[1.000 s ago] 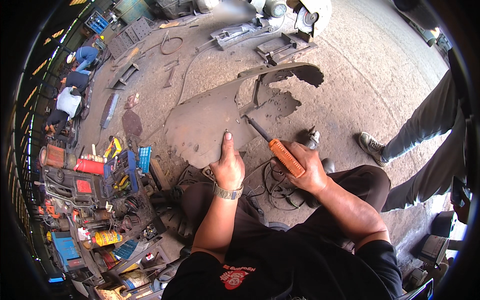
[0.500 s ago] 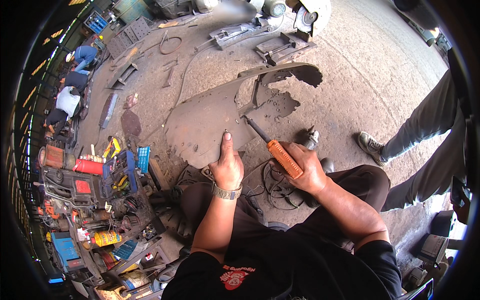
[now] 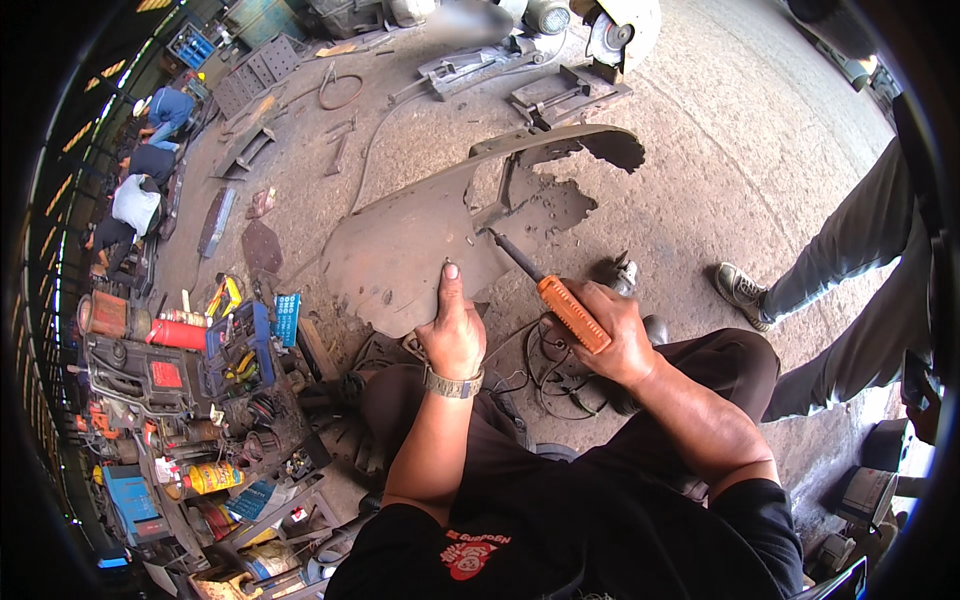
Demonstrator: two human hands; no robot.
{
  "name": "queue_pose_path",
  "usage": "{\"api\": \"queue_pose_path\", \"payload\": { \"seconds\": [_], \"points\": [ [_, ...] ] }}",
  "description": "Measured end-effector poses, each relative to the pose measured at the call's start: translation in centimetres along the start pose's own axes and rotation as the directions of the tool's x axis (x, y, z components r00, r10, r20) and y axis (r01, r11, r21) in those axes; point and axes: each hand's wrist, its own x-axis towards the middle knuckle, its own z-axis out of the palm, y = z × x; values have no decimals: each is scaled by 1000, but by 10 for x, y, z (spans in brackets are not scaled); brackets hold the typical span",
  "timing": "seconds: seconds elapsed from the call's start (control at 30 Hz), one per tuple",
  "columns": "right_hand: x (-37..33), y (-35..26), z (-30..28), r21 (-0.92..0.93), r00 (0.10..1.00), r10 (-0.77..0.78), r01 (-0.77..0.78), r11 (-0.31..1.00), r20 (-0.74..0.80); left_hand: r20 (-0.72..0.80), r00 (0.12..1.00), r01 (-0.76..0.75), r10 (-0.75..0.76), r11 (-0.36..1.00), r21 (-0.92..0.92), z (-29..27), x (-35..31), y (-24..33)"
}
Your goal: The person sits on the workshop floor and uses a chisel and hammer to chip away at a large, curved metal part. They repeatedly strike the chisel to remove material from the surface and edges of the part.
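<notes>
A worn, curved sheet-metal panel (image 3: 410,250), dull grey-brown with ragged holes at its far right end, tilts up in front of my knees. My left hand (image 3: 455,325) grips its near edge, thumb extended on top and fingers hidden beneath. In my right hand (image 3: 610,330) is an orange-handled tool (image 3: 573,315), fingers wrapped around its ribbed grip. Its narrow dark shaft points up and left, the tip at the panel beside a cut-out; whether it touches is hard to tell. Just beyond that hand, an angle grinder (image 3: 625,275) lies on the floor.
Cables (image 3: 545,385) coil on the floor between my knees. Tools, cases and cans crowd the left, including a blue tool case (image 3: 240,350). A standing person's shoe (image 3: 742,295) is at right. A cut-off saw (image 3: 615,40) stands far off; several people (image 3: 140,200) crouch far left.
The panel has shifted slightly left and down in my left hand. My right hand and its tool have moved a little to the right.
</notes>
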Motion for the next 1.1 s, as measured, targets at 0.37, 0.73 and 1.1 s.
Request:
{"api": "queue_pose_path", "payload": {
  "seconds": [0.37,0.73,1.1],
  "points": [
    [3,-3,-2,-15,999,-17,17,1000,43,39,999,-32,33,999,-15,-7,2,-7],
    [2,-4,-1,-25,997,7,-5,1000,72,68,998,13,-7,997,-81,-10,5,-11],
    [0,-1,2,-2,997,8,-8,1000,75,70,997,-24,27,999,-47,-7,3,-7]
  ]
}}
